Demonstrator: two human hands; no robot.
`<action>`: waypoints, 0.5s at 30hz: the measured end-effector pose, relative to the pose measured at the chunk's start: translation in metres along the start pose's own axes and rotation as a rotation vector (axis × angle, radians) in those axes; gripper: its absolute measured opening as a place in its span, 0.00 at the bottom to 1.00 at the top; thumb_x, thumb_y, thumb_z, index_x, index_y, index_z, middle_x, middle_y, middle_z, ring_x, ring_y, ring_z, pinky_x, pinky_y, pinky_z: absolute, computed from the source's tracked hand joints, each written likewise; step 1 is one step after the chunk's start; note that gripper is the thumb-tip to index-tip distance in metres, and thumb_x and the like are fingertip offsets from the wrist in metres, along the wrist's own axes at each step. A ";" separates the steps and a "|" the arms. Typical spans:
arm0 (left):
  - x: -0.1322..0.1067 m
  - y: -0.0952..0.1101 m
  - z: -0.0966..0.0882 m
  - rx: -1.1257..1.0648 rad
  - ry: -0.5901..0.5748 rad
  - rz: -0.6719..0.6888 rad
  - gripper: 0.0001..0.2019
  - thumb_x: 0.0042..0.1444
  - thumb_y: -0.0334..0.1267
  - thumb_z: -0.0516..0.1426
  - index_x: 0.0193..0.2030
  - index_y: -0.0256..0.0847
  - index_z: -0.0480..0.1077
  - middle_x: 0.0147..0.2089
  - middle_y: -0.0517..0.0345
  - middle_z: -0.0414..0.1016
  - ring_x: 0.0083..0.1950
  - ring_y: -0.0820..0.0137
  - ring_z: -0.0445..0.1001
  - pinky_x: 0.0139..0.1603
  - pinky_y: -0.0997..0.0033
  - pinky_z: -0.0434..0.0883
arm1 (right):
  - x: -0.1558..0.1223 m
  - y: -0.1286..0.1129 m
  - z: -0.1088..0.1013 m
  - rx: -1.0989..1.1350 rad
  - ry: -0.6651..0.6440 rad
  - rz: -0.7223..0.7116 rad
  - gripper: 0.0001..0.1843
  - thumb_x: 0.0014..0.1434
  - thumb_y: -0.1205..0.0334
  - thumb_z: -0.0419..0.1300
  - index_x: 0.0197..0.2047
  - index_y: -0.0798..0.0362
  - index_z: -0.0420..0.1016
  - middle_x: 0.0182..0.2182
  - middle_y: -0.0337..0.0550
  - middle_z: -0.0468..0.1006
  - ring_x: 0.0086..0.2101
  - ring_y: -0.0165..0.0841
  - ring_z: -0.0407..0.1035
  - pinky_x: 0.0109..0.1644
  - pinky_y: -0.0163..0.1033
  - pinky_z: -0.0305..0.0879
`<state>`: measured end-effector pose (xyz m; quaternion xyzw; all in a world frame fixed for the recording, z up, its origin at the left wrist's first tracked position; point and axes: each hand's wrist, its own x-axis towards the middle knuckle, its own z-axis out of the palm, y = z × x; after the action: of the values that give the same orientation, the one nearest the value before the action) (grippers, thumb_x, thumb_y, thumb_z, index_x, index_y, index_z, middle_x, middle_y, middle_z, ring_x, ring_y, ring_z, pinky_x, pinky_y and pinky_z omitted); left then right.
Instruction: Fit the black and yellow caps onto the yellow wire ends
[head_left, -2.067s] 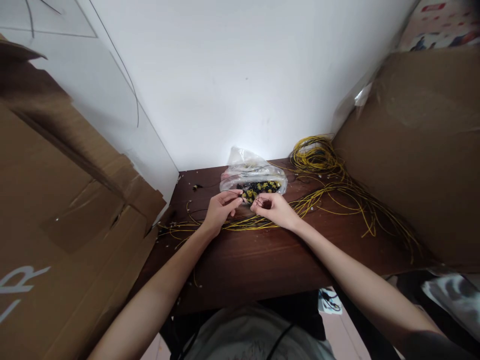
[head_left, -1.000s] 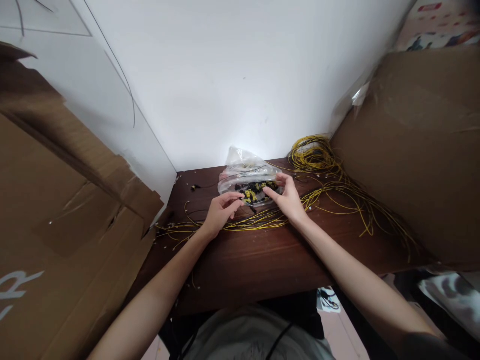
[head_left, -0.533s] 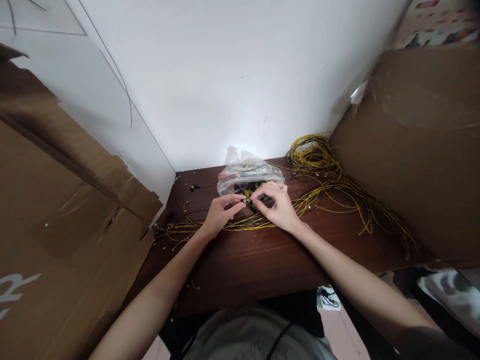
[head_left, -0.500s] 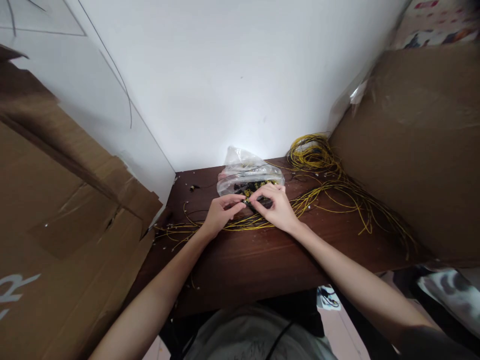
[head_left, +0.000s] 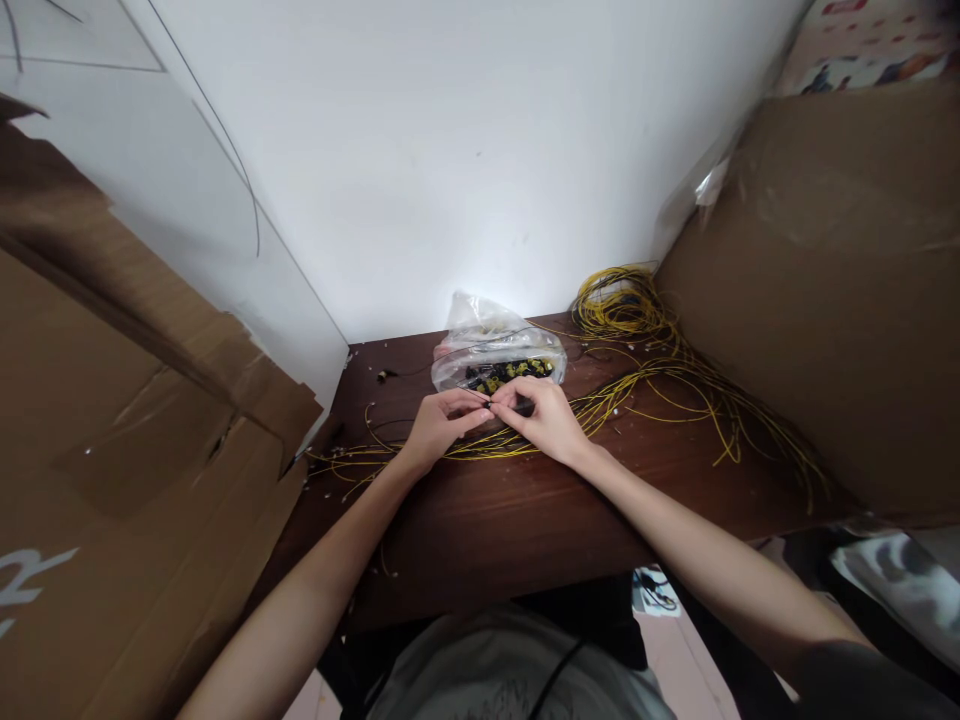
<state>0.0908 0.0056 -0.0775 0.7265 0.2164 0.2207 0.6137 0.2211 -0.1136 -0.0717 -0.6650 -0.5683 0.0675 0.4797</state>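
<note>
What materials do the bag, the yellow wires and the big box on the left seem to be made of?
Bag: thin, glossy clear plastic; it wrinkles, shines and shows its contents.
Yellow wires: probably plastic insulation, evenly coloured and bending in loops; the core cannot be seen.
Big box: likely cardboard, matt brown with torn edges.

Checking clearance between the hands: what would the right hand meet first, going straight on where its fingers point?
Probably the small piece pinched by the left hand. The right hand points towards it, touching or nearly so; depth there is hard to judge.
</note>
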 end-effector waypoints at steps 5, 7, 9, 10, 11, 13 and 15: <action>-0.001 0.002 0.000 0.015 -0.004 -0.023 0.14 0.42 0.39 0.65 0.35 0.33 0.75 0.34 0.50 0.78 0.29 0.72 0.72 0.20 0.79 0.61 | 0.000 -0.002 -0.001 0.027 -0.011 -0.023 0.04 0.53 0.66 0.58 0.29 0.53 0.74 0.27 0.40 0.75 0.29 0.31 0.68 0.39 0.38 0.61; -0.001 0.003 0.000 0.011 -0.016 -0.037 0.14 0.43 0.40 0.64 0.36 0.33 0.75 0.33 0.50 0.79 0.28 0.72 0.72 0.19 0.79 0.61 | -0.001 -0.003 -0.002 0.048 -0.011 -0.040 0.04 0.53 0.67 0.57 0.29 0.53 0.73 0.26 0.40 0.75 0.29 0.30 0.67 0.38 0.37 0.62; -0.001 0.003 0.000 0.010 -0.033 -0.034 0.14 0.44 0.40 0.64 0.37 0.33 0.75 0.35 0.50 0.79 0.27 0.73 0.72 0.19 0.78 0.62 | -0.001 -0.003 -0.002 0.056 -0.015 -0.056 0.04 0.53 0.69 0.56 0.29 0.54 0.72 0.27 0.40 0.74 0.29 0.30 0.67 0.37 0.36 0.62; -0.001 0.002 0.000 0.013 -0.036 -0.027 0.14 0.44 0.39 0.64 0.37 0.33 0.75 0.36 0.49 0.79 0.26 0.73 0.72 0.19 0.78 0.62 | -0.002 -0.003 -0.002 0.053 -0.017 -0.062 0.04 0.52 0.69 0.56 0.29 0.54 0.72 0.27 0.40 0.73 0.29 0.30 0.66 0.37 0.36 0.62; -0.001 0.002 -0.001 0.018 -0.035 -0.019 0.14 0.43 0.39 0.64 0.36 0.33 0.76 0.37 0.49 0.79 0.27 0.73 0.72 0.20 0.78 0.62 | -0.002 -0.003 -0.002 0.047 -0.017 -0.067 0.04 0.52 0.70 0.56 0.29 0.54 0.72 0.27 0.40 0.73 0.29 0.29 0.66 0.36 0.35 0.62; 0.000 0.001 -0.001 0.034 -0.040 -0.016 0.14 0.43 0.40 0.64 0.36 0.32 0.76 0.40 0.48 0.78 0.27 0.73 0.72 0.20 0.78 0.63 | -0.002 -0.002 -0.002 0.041 -0.013 -0.078 0.04 0.52 0.71 0.56 0.29 0.54 0.71 0.26 0.39 0.72 0.29 0.29 0.65 0.36 0.35 0.62; 0.000 0.000 -0.002 0.046 -0.058 -0.030 0.15 0.44 0.41 0.63 0.38 0.32 0.75 0.40 0.49 0.78 0.29 0.73 0.73 0.20 0.79 0.63 | -0.002 -0.001 -0.002 0.050 -0.002 -0.091 0.04 0.51 0.71 0.55 0.29 0.54 0.70 0.26 0.39 0.71 0.28 0.29 0.65 0.35 0.34 0.62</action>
<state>0.0897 0.0075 -0.0774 0.7431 0.2146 0.1854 0.6061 0.2209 -0.1163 -0.0706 -0.6262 -0.5964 0.0606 0.4984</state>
